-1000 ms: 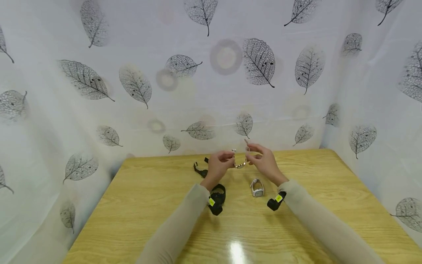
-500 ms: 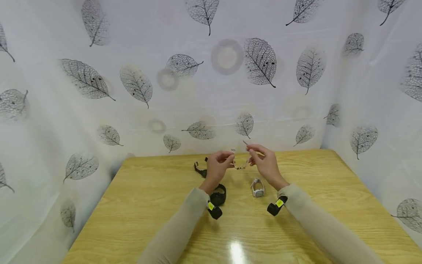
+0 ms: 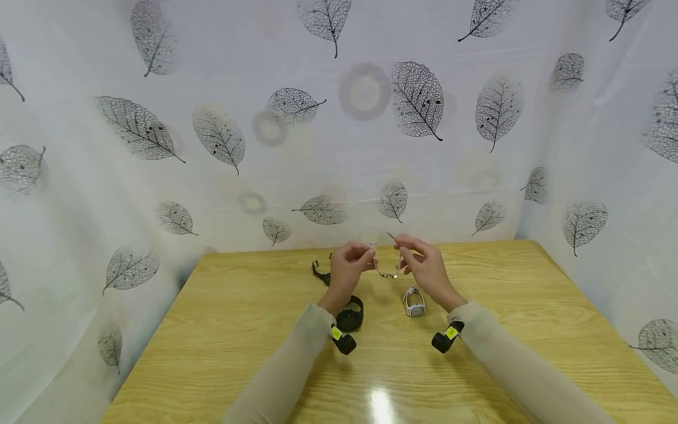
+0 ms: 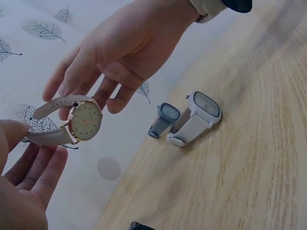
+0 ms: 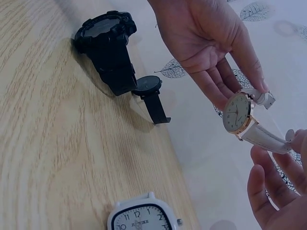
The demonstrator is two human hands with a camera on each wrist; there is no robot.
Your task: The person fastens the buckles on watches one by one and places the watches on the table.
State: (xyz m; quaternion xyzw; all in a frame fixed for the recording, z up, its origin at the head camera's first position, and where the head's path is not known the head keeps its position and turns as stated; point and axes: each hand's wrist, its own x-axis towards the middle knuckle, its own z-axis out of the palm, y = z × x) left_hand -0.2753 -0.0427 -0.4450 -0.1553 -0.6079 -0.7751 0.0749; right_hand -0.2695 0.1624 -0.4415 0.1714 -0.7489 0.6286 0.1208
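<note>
Between my two hands hangs a wristwatch with a gold rim and a pale strap, held up over the back of the table. My left hand pinches the buckle end of the strap between thumb and fingers. The holed end is pinched by my right hand, its tip poking out past the fingers in the head view. In the right wrist view the watch's round dial faces left, and the strap is unfastened.
Below my right hand stands a white square-faced watch. A smaller grey-blue watch is beside it. A chunky black watch and a slim black one lie near my left forearm. A leaf-print curtain borders the table.
The watch's dial has sunk slightly between my hands, and the strap tip at my right fingers has dropped a little and tilted further left. Both hands keep their hold; the other watches stay put.
</note>
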